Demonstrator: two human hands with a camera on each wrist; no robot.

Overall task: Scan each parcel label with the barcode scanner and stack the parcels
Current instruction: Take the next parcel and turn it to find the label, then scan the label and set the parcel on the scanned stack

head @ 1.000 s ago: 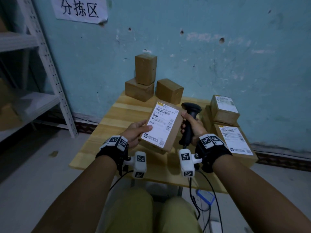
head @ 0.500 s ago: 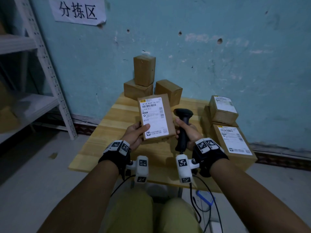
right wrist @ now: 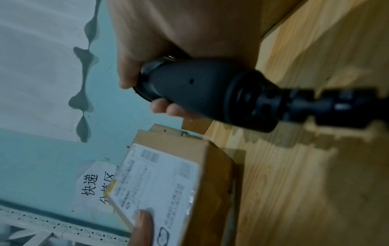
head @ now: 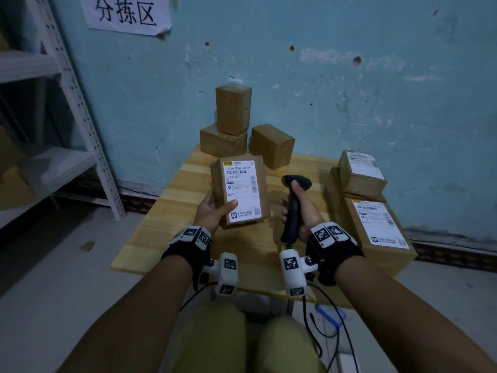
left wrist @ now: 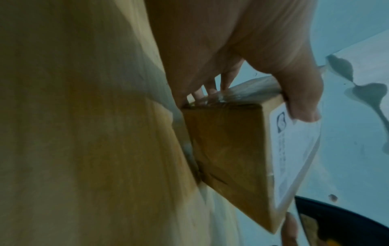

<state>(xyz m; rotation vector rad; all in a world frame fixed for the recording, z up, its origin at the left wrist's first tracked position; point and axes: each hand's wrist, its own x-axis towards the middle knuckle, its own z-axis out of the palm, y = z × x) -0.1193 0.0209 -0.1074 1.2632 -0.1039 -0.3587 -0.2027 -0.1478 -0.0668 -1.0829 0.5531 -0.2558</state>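
My left hand [head: 215, 211] grips a brown cardboard parcel [head: 242, 192] above the wooden table [head: 166, 211], thumb on its white label [head: 242, 189], which faces up toward me. The left wrist view shows the same parcel [left wrist: 231, 158] with the thumb [left wrist: 303, 106] over the label edge and fingers behind it. My right hand [head: 298, 208] holds the black barcode scanner [head: 291, 205] upright by its handle, just right of the parcel, head level with the label's middle. From the right wrist view I see the scanner handle [right wrist: 200, 89] and the parcel [right wrist: 168, 188] below it.
Three plain brown boxes [head: 234, 125] stand at the table's back by the blue wall. Two labelled parcels [head: 376, 227] are stacked at the right edge. A metal shelf rack [head: 75, 109] stands left. The scanner's cable [head: 328, 319] hangs down between my knees.
The left hand has turned the parcel from tilted to upright and carried it away from me. The scanner has dropped lower and moved apart from the parcel.
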